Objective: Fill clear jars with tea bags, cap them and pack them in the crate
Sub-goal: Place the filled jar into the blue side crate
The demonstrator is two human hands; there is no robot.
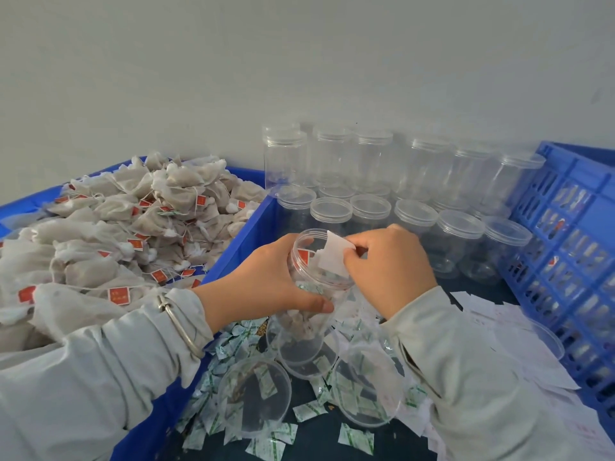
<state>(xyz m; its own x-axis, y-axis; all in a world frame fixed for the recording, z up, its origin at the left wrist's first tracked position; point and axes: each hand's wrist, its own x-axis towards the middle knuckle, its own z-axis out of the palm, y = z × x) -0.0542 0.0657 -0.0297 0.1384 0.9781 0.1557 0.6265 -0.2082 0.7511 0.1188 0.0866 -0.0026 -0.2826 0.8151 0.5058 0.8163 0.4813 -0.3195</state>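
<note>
Our left hand (266, 281) grips the open jar (316, 287) tilted over the table; our right hand (386, 261) pinches a white slip (336, 257) at its mouth — it may snag there, we judge, and crumple.

The blue bin (246, 224) of tea bags (109, 227) runs off the left edge. The crate (565, 227) is cut by the right edge, and what lies behind its slots is unclear. Print on the red tags (118, 295) is too small to read. The right hand (389, 264) hides part of the white slip (334, 257).
</note>
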